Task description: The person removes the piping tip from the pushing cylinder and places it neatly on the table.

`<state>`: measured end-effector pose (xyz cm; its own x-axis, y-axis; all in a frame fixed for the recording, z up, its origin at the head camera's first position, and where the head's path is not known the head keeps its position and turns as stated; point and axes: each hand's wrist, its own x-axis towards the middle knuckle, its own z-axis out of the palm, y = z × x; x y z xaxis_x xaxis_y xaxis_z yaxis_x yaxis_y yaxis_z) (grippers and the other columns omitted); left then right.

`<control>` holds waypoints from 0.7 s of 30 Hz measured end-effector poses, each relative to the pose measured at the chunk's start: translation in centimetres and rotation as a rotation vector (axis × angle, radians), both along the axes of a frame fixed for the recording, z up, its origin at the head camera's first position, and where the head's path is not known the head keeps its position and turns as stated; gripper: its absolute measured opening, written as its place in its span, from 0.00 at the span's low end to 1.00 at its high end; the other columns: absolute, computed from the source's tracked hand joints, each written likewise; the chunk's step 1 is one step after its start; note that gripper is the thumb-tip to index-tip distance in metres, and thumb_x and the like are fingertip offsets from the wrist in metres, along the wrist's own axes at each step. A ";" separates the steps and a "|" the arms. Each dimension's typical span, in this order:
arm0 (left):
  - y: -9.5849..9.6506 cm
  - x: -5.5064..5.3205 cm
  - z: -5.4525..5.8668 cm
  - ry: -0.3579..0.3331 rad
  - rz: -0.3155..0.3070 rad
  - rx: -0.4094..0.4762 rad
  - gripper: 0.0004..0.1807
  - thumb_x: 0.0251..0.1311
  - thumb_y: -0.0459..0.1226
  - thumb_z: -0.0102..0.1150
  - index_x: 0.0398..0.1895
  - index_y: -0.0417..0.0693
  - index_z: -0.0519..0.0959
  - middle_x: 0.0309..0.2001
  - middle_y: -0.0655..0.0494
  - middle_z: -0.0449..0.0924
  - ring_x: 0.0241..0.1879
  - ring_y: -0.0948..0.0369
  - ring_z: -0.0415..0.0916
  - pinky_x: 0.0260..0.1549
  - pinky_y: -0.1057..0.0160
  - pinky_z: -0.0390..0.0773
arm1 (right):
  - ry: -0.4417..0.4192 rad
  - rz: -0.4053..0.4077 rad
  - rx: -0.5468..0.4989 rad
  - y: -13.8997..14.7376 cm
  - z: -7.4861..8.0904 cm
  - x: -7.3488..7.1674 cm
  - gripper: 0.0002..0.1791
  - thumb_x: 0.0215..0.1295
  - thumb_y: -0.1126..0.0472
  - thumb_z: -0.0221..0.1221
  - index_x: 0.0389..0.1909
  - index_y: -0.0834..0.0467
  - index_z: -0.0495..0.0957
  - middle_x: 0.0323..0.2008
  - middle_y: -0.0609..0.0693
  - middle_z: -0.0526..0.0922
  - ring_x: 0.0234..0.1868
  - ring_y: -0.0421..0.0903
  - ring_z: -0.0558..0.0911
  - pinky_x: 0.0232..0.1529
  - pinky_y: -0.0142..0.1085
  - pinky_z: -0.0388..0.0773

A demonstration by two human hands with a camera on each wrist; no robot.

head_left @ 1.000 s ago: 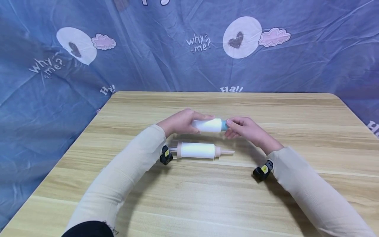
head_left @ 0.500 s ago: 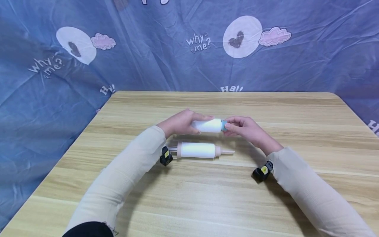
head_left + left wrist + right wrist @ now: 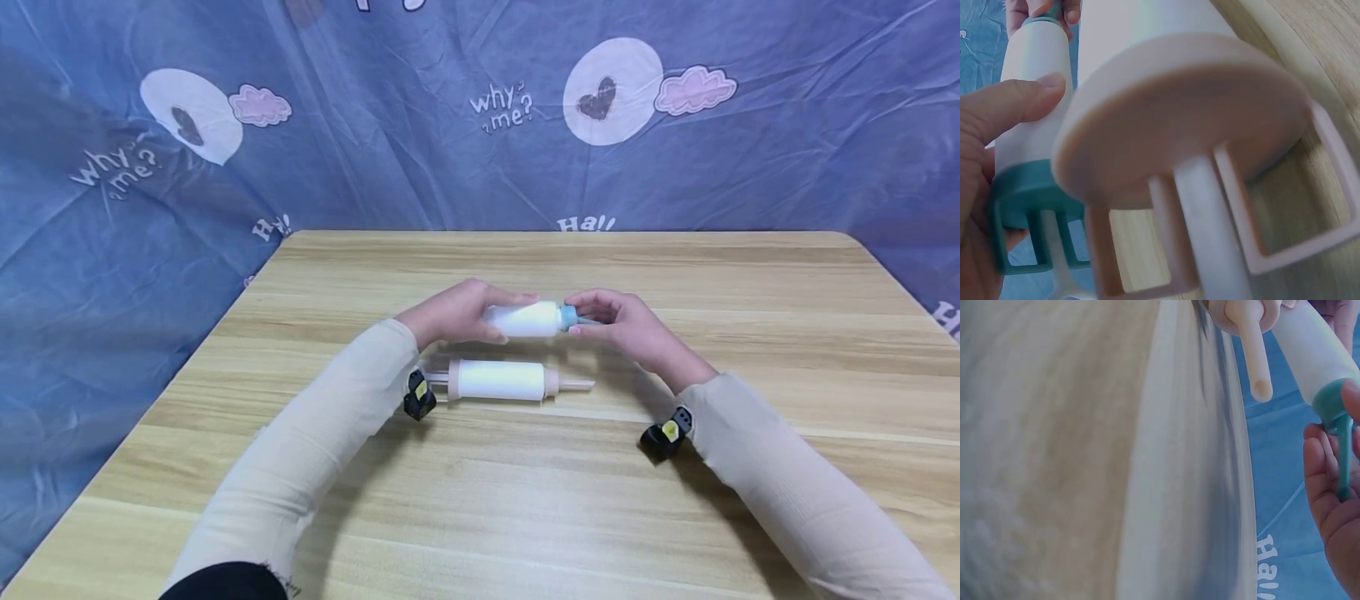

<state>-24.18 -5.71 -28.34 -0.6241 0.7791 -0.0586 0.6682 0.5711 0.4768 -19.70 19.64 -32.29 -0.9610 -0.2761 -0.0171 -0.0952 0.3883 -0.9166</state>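
My left hand [image 3: 461, 312] holds a syringe with a white barrel [image 3: 531, 319], fingers and thumb around it. In the left wrist view the teal finger loops [image 3: 1022, 187] and white plunger at its rear end show. At the front end my right hand [image 3: 630, 327] pinches the teal nozzle cap [image 3: 567, 317] between thumb and fingers. The thin teal nozzle [image 3: 1344, 456] points into the right palm. Nearer me, a second white syringe [image 3: 501, 380] lies on the table, with a pale pink flange [image 3: 1191, 119], pink finger loops and a pink nozzle [image 3: 1254, 356].
The light wooden table [image 3: 495, 500] lies under both arms. Behind it and along the left hangs a blue printed cloth [image 3: 420, 150]. Small black cameras [image 3: 662, 437] are strapped to both wrists. A black rounded thing [image 3: 225, 581] is at the bottom left edge.
My right fingers have spread and shifted on the teal cap, so more of the cap and its nozzle shows. The left hand stays around the barrel, and the pink syringe has not moved.
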 end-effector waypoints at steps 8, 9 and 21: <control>-0.4 -0.3 -0.6 -0.004 -0.010 -0.021 0.38 0.47 0.34 0.68 0.65 0.52 0.66 0.62 0.53 0.69 0.53 0.56 0.74 0.53 0.63 0.72 | 0.020 -0.025 -0.010 0.2 0.0 0.2 0.26 0.55 0.62 0.64 0.55 0.63 0.70 0.49 0.59 0.78 0.45 0.38 0.78 0.47 0.26 0.74; -0.4 -0.3 -0.6 -0.008 -0.006 -0.028 0.38 0.47 0.34 0.68 0.65 0.52 0.66 0.62 0.53 0.69 0.54 0.56 0.74 0.54 0.63 0.71 | 0.019 -0.026 -0.015 0.3 0.0 0.2 0.27 0.55 0.62 0.64 0.55 0.63 0.70 0.49 0.59 0.78 0.45 0.38 0.78 0.47 0.26 0.74; -0.4 -0.6 -1.4 -0.034 0.025 -0.100 0.38 0.47 0.33 0.67 0.65 0.52 0.66 0.62 0.53 0.69 0.57 0.56 0.71 0.59 0.61 0.67 | 0.018 -0.057 -0.006 0.7 0.2 0.4 0.27 0.55 0.60 0.64 0.56 0.62 0.70 0.52 0.58 0.76 0.48 0.38 0.75 0.51 0.28 0.71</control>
<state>-24.80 -6.10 -29.73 -0.6396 0.7526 -0.1565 0.6376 0.6332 0.4389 -19.30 20.31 -32.06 -0.9754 -0.2206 0.0014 -0.0890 0.3877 -0.9175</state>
